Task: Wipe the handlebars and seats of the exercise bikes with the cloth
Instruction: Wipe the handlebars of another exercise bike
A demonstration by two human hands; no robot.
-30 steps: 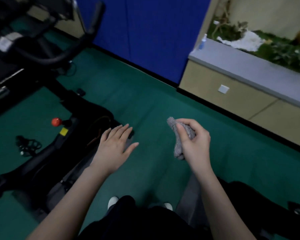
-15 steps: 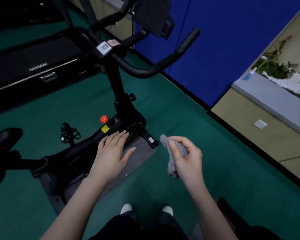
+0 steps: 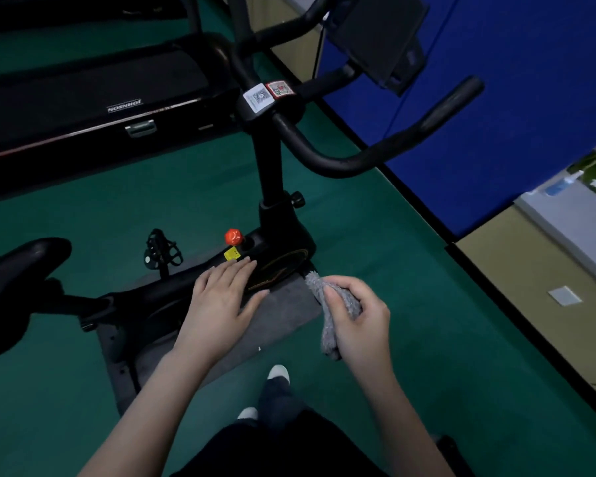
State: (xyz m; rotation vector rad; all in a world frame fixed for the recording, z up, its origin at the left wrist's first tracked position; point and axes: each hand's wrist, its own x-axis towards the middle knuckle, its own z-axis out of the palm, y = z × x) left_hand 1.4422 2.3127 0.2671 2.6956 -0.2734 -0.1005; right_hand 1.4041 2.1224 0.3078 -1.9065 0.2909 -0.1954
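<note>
Grey cloth (image 3: 328,335) sits bunched in the right hand (image 3: 362,325), lower centre-right of the frame. Thumb and curled fingers pinch it mid-length. One tuft sticks up past the thumb and the other end hangs below the palm. It is a firm closed grip on the cloth, which touches nothing else.

Head view only. The bike (image 3: 267,160) stands at centre, post upright, on a dark mat (image 3: 283,311) over green floor (image 3: 410,270). The handlebar (image 3: 375,160) lies above the right hand in the frame, well apart from it. The near bar's long axis runs from the stem clamp at upper centre, dips in a curve, then rises toward the upper right and ends in a thick grip. A second bar goes off at the top, partly behind the console (image 3: 379,32).

The seat (image 3: 14,270) is at the left edge, nose pointing right, well apart from both hands and closer to the left one.

The left hand (image 3: 221,301) is flat and open, fingers straight and together, palm down over the bike's lower frame just below the red knob (image 3: 233,236). Cannot tell if it rests on the frame or hovers above it. It holds nothing.

Judgement: nothing is being wiped yet. The cloth hand is the nearer one to the near bar, so the likely move is up and a little right, then along the bar's curve. The cloth is wadded and may need spreading to wrap the tube.

A treadmill (image 3: 83,94) fills the upper left.
</note>
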